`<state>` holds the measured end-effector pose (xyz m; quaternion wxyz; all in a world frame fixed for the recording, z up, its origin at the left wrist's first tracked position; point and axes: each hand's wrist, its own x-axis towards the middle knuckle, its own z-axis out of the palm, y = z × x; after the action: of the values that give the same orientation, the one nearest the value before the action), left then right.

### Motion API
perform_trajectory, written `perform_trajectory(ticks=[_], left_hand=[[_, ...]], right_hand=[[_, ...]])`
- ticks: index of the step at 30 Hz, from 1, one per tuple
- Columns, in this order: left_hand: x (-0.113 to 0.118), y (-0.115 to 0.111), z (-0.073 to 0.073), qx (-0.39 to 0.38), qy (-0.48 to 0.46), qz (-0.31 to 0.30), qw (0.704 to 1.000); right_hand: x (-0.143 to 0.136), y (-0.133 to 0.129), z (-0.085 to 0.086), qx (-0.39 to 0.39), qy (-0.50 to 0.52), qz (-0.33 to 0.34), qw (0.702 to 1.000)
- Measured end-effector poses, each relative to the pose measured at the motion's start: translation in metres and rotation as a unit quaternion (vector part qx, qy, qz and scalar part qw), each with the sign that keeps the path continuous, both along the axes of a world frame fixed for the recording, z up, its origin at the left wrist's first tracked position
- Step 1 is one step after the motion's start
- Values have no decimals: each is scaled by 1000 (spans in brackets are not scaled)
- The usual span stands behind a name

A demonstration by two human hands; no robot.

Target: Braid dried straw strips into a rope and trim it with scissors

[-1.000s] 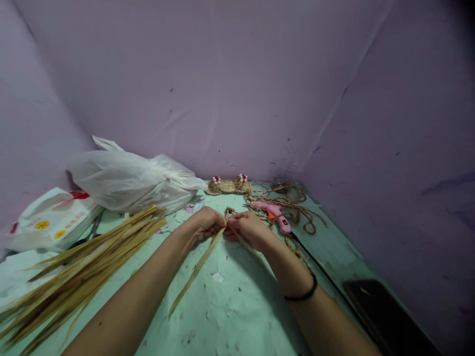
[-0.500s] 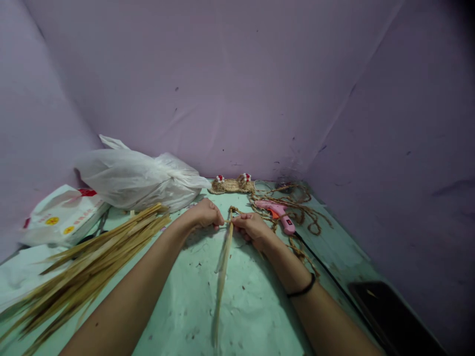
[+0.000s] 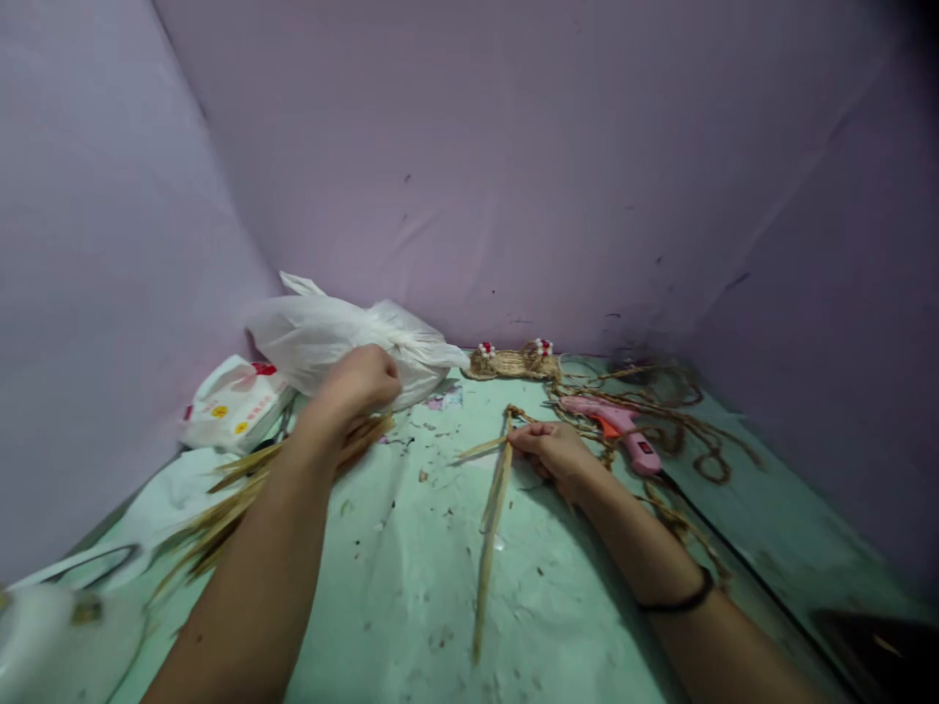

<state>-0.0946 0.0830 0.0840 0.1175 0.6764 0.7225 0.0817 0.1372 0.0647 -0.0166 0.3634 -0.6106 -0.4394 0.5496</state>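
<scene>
My right hand (image 3: 558, 452) is closed in a pinch on the twisted cord (image 3: 515, 411) of dried leaf, at the spot where loose strips branch off. A long pale leaf strip (image 3: 493, 543) runs from there toward me over the table, and a shorter strip (image 3: 480, 450) sticks out to the left. My left hand (image 3: 359, 381) is over the far end of the bundle of dried leaf strips (image 3: 235, 499), in front of the white plastic bag (image 3: 315, 332). Its fingers are curled downward and blurred, so whether they hold anything is hidden.
Right of my right hand lie a pink glue gun (image 3: 620, 425) with a black cable and a tangle of twisted cord (image 3: 704, 430). A woven piece with beaded flowers (image 3: 514, 364) lies by the wall. A tissue pack (image 3: 239, 406) is at left, a dark flat object (image 3: 872, 645) at lower right.
My left hand has let go of the strip beside my right hand and moved left to the leaf bundle. My right hand keeps its pinch. The view has turned left.
</scene>
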Motion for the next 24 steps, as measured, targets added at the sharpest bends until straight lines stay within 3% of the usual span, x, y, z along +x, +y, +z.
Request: perform_trajectory(ticks=[3,5,10,13,19,24], left_hand=[[-40,-13,18,-77,-19,-5,997],[-50,-16,15,-113,-29,-4,993],[-31,-1,-25,-105,-26,-27,994],[-17,7,-40,-83,0,17,996],[-13,6,-45,-47,13,41,998],[-21,4,-36,-70,61,14,996]], right_hand=[[0,0,-2,3,11,10,1000],[0,-1,-1,3,18,12,1000],[0,-3,3,-2,17,24,1000],[0,-2,2,2,19,23,1000],[1,0,-1,1,16,22,1000],[1,-2,2,6,15,23,1000]])
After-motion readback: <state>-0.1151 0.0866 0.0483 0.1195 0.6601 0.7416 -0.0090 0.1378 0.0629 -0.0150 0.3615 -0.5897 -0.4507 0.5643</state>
